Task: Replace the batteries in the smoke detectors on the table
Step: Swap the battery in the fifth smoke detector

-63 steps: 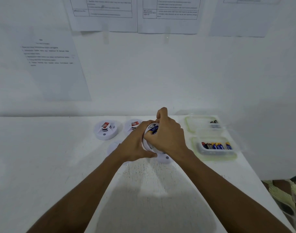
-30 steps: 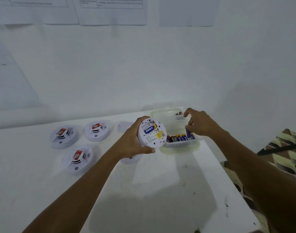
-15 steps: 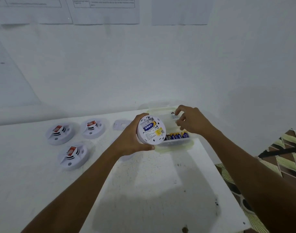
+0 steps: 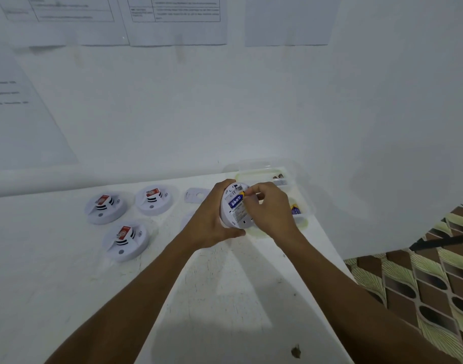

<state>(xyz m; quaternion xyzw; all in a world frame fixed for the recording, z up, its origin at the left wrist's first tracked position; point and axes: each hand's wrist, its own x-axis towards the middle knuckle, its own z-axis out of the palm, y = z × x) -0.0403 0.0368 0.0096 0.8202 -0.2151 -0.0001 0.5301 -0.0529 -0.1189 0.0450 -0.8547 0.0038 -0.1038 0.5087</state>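
Above the table (image 4: pixel 225 298), smoke detector (image 4: pixel 238 209) stands on edge.

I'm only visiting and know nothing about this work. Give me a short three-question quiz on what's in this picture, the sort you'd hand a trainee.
1. Multiple choice: the left hand and right hand meet at the raised smoke detector. Which one grips it round the rim? A) left B) right C) neither
2. True or false: three other smoke detectors lie on the table, left of the hands.
3. Short answer: what lies in the clear trays near the table's right edge?

Key: 1 A. 2 True. 3 Batteries.
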